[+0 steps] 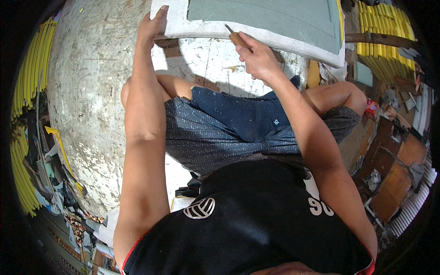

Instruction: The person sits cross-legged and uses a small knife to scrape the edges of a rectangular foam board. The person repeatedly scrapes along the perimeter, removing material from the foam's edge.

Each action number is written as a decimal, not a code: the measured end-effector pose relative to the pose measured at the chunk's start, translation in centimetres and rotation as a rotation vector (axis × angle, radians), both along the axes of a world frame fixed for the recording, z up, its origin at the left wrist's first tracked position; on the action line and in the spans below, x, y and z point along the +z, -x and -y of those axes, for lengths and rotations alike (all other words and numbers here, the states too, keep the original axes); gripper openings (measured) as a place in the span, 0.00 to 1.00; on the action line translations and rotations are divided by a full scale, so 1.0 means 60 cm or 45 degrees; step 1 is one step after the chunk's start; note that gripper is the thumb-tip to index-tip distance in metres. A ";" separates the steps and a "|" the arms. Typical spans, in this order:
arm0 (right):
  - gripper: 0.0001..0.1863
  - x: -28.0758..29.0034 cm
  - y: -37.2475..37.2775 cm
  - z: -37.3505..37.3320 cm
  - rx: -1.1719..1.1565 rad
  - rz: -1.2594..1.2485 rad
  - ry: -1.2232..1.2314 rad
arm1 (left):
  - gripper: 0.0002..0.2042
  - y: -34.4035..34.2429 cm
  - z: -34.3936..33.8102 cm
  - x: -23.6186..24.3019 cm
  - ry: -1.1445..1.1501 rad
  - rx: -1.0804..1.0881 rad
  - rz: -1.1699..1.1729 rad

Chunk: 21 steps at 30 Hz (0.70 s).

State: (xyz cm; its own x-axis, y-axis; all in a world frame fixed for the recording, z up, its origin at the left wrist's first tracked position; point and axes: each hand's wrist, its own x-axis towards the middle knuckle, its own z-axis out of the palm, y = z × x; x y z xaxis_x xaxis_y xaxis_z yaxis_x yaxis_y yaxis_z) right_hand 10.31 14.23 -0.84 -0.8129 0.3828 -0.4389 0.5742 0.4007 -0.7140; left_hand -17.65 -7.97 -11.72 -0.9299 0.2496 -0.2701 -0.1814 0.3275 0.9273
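At the top of the view lies a fabric-covered panel (270,18), grey-green in the middle with a white cloth border and a strip of yellow at its right edge. My left hand (153,27) grips its left end, the thumb on the white cloth. In my closed right hand (260,57) is a wooden-handled tool (238,40) with a short thin metal shaft; I cannot make out the shape of its tip. The shaft points up and left, over the near white border. The panel's far side runs out of view.
My crossed legs rest on a worn, paint-flecked work surface (87,91), just nearer than the panel. Yellow stacked pieces (387,36) stand at the far right, with more yellow ones (34,68) along the left. Scraps and brown boards (398,160) clutter the right side.
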 end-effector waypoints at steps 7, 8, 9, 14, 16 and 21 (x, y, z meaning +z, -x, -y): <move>0.32 0.045 0.023 0.019 -0.137 0.106 0.346 | 0.45 -0.009 -0.002 0.010 -0.030 -0.058 0.031; 0.32 0.043 0.027 0.020 -0.108 0.132 0.322 | 0.44 -0.010 -0.005 0.012 -0.011 -0.050 0.012; 0.32 0.043 0.025 0.023 -0.084 0.157 0.299 | 0.44 -0.015 -0.008 0.014 0.007 -0.047 -0.008; 0.30 -0.004 0.000 0.041 0.235 -0.076 -0.396 | 0.42 -0.009 0.005 0.003 0.130 -0.001 -0.142; 0.30 -0.029 0.000 0.025 0.155 -0.198 -0.315 | 0.42 0.015 0.007 -0.029 0.034 -0.079 -0.085; 0.28 -0.027 -0.025 0.023 0.494 0.053 -0.729 | 0.40 -0.030 -0.007 0.021 0.072 0.019 -0.066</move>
